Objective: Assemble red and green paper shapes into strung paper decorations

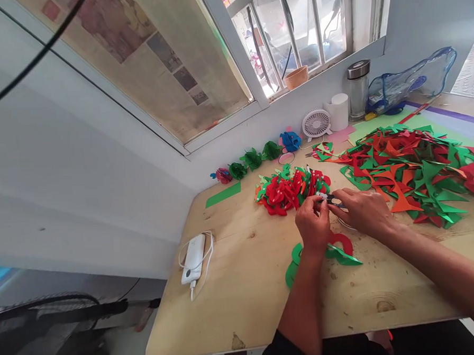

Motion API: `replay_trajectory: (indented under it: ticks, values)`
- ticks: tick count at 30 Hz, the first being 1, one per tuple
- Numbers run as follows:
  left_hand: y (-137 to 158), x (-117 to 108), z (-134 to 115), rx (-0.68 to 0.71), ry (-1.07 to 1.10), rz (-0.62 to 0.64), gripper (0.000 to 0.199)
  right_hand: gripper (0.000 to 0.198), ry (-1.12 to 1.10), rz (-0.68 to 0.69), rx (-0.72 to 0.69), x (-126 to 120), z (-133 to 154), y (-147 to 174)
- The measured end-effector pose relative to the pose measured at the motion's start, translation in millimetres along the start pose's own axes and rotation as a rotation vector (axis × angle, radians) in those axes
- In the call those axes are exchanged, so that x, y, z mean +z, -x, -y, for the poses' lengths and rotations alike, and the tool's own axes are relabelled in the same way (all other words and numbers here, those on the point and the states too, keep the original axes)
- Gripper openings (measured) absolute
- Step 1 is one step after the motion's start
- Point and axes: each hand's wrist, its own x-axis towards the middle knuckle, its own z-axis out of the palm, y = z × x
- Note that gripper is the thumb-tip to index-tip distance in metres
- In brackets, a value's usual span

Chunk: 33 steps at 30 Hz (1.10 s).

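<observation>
Both of my hands meet above the wooden table (246,283), at the right end of a heap of red and green paper cut-outs (283,191). My left hand (313,220) is closed, thumb and fingers pinched around a small white and black piece (326,196) too small to name. My right hand (361,209) is also closed, its fingertips at the black end of the same piece. Something grey-blue shows just under those fingertips. Below the hands lie a red curved paper cut-out (342,242) and a green paper piece (342,255), partly covered by my left wrist.
Paper scraps (415,173) are piled at the right. Along the wall stand green paper ornaments (252,158), a blue one (290,141), a small fan (316,124), a white roll (338,112) and a glass bottle (358,89). A power bank (193,258) with cable lies left.
</observation>
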Motion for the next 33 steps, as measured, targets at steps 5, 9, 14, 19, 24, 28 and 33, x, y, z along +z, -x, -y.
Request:
replay_trajectory:
  ticks: [5,9,14,19,24,28,33]
  values:
    - [-1.1,0.0,1.9,-0.070,0.093,0.015,0.014,0.039,-0.004,0.029,-0.013,0.7,1.1,0.4]
    - [-1.2,0.0,2.4,-0.119,0.170,0.018,0.014,0.038,-0.014,0.042,-0.015,1.0,2.9,0.9]
    - [-1.7,0.1,1.8,-0.169,0.269,0.018,0.012,0.039,-0.024,0.068,-0.008,0.2,3.9,0.8]
    - [-2.6,1.1,3.7,-0.192,0.356,0.010,0.009,0.039,-0.038,0.075,-0.009,-0.4,4.0,0.4]
    - [-2.6,1.4,6.4,-0.171,0.341,0.020,0.011,0.041,-0.046,0.063,-0.019,-1.5,4.4,0.0]
    - [-3.0,0.6,7.3,-0.178,0.365,0.023,0.014,0.040,-0.048,0.073,-0.012,-1.5,4.5,0.0]
    - [-4.5,-1.1,4.9,-0.213,0.442,-0.001,0.013,0.040,-0.039,0.091,0.025,-0.3,0.4,-1.4]
